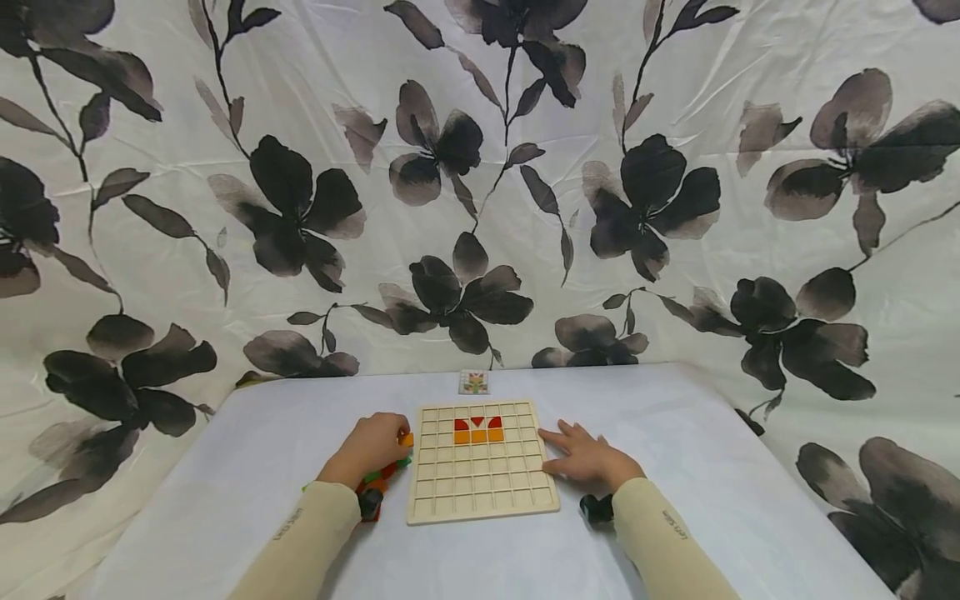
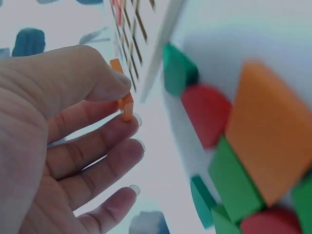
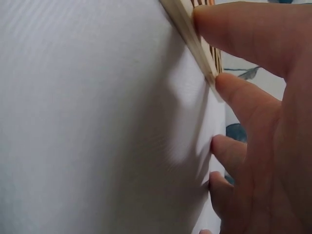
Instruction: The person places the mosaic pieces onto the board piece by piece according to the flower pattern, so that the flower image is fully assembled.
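Between thumb and fingers, my left hand [image 1: 377,446] pinches a small orange tile [image 2: 127,105] just off the left edge of the wooden grid board [image 1: 480,492]. On the board, a row of orange squares [image 1: 478,436] sits below red pieces [image 1: 461,426] in the upper cells. My right hand [image 1: 588,457], fingers spread, touches the board's right edge with thumb and index fingertip. Below the left hand lie loose blocks: a large orange diamond [image 2: 268,131], a red curved piece [image 2: 207,114], a green block [image 2: 236,180] and a teal piece [image 2: 178,70].
A small card [image 1: 474,382] with a coloured grid pattern lies behind the board. The white table [image 1: 637,400] ends at a hanging cloth [image 1: 540,275] printed with dark flowers. Part of the block pile is hidden under the left forearm.
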{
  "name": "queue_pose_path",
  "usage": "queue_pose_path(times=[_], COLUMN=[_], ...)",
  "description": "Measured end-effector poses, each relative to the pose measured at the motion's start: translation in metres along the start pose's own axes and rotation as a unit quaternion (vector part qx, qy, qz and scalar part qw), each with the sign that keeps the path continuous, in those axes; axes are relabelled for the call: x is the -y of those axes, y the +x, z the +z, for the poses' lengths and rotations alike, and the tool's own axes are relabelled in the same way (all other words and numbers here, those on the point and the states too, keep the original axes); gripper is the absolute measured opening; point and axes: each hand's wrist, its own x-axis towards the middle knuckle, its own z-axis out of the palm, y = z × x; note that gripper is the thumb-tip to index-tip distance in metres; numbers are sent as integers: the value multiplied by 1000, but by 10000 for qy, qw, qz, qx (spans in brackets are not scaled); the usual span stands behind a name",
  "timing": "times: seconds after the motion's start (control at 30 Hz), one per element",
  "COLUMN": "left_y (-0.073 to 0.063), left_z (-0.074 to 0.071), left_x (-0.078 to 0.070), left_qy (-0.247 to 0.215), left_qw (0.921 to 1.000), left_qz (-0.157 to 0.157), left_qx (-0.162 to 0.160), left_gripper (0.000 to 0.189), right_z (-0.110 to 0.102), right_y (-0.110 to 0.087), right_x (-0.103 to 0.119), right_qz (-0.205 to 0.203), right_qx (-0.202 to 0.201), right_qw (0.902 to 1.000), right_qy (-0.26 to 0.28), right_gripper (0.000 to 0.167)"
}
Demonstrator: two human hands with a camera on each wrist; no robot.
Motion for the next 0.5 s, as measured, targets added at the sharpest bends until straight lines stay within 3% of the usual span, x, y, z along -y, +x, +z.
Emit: queue_pose_path(times=[0.5], left_y=[2], left_z=[12], left_x=[-36], left_qy=[-319], left_qw=[9993], left_qz=[172], left_qx=[73], left_gripper=[25], right_z=[-6], right_y=[2], right_x=[5], right_qz=[41], right_qx=[22], right_qw=[9995], right_qy=[-326], right_gripper=[64])
